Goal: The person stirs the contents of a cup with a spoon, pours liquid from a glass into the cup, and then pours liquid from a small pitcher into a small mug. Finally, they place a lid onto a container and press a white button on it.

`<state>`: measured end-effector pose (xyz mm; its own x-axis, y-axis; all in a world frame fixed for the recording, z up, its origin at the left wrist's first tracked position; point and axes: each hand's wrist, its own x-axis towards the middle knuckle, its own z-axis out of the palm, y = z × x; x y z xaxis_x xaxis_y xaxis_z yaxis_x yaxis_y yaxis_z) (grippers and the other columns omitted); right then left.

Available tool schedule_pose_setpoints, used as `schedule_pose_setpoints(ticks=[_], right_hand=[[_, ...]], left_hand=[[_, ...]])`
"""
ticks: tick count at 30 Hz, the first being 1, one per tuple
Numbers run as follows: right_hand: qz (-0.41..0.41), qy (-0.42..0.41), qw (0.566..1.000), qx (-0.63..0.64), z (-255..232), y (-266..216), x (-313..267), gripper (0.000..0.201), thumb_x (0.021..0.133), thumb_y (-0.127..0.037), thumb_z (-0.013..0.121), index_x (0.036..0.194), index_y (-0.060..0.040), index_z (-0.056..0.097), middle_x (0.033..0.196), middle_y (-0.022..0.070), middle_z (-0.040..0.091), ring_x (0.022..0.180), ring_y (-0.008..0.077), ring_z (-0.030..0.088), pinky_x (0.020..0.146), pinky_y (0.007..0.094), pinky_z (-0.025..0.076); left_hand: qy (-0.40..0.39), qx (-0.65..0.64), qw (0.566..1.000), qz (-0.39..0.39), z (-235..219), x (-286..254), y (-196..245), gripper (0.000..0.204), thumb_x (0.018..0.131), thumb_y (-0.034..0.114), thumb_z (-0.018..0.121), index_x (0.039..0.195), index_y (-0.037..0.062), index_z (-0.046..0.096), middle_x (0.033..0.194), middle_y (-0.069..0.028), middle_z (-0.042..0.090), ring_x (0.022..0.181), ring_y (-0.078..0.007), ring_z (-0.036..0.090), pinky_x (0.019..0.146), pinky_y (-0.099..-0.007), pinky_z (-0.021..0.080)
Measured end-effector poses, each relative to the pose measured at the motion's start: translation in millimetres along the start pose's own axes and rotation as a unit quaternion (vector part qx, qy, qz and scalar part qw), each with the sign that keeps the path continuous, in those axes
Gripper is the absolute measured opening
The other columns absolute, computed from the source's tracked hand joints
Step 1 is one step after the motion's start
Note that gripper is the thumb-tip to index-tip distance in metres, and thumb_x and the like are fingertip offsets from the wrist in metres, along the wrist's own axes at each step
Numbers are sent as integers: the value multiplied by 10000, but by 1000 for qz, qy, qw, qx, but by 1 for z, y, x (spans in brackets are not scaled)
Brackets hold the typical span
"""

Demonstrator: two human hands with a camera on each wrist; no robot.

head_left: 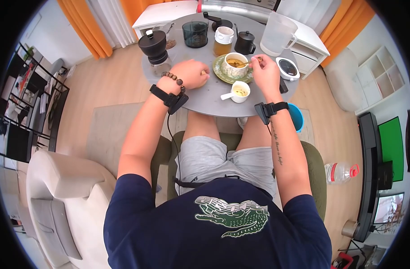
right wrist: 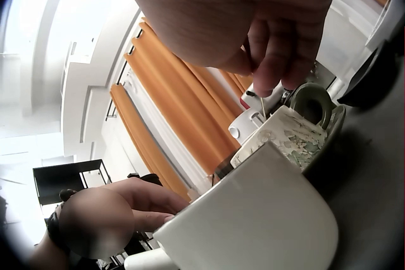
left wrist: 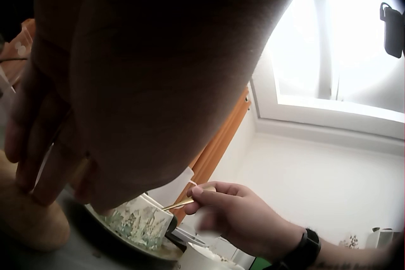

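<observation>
My right hand point(head_left: 265, 71) pinches the handle of a gold spoon point(left wrist: 179, 205), whose lower end dips into a patterned teacup point(head_left: 235, 71). Yellow liquid with dark bits shows inside the cup, which sits on a green saucer point(head_left: 223, 77). In front stands a small white pitcher point(head_left: 239, 93) with a side handle and some yellow liquid in it. Left of the saucer my left hand point(head_left: 187, 74) lies low over the table, fingers relaxed. A rounded tan thing point(left wrist: 31, 219) shows by its fingertips in the left wrist view; I cannot tell what it is.
Along the table point(head_left: 193, 101) stand a coffee grinder point(head_left: 153, 47), a dark clear container point(head_left: 195, 34), a glass of amber liquid with a white collar point(head_left: 223, 40), a black pot point(head_left: 245, 43) and a large clear jug point(head_left: 276, 33). A round-dial scale point(head_left: 287, 69) lies at the right edge.
</observation>
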<state>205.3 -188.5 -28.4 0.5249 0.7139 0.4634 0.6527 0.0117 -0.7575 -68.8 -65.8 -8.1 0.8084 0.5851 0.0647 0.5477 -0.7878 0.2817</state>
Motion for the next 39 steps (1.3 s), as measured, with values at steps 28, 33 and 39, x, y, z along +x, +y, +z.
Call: schedule_pose_setpoints(ticks=[28, 33, 39], right_hand=[[142, -18, 982, 123, -12, 21, 12, 205, 1098, -178, 733, 1132, 15, 795, 887, 85, 858, 716, 102, 756, 648, 280, 602], [153, -22, 974, 166, -13, 27, 17, 199, 1109, -166, 730, 1140, 22, 787, 891, 77, 849, 716, 87, 738, 640, 261, 581], [164, -37, 968, 186, -21, 22, 24, 189, 1113, -166, 731, 1141, 14, 780, 880, 66, 835, 712, 72, 709, 636, 250, 554]], left_hand=[[12, -82, 997, -3, -9, 5, -13, 277, 1051, 260, 704, 1185, 64, 846, 1016, -209, 841, 952, -392, 810, 868, -472, 637], [-1, -111, 994, -13, -12, 6, -17, 279, 1060, 268, 707, 1172, 54, 847, 994, -208, 838, 926, -382, 813, 848, -455, 636], [-12, -159, 987, -22, -10, 12, -20, 295, 1100, 272, 707, 1222, 37, 837, 1019, -200, 846, 936, -325, 838, 868, -408, 649]])
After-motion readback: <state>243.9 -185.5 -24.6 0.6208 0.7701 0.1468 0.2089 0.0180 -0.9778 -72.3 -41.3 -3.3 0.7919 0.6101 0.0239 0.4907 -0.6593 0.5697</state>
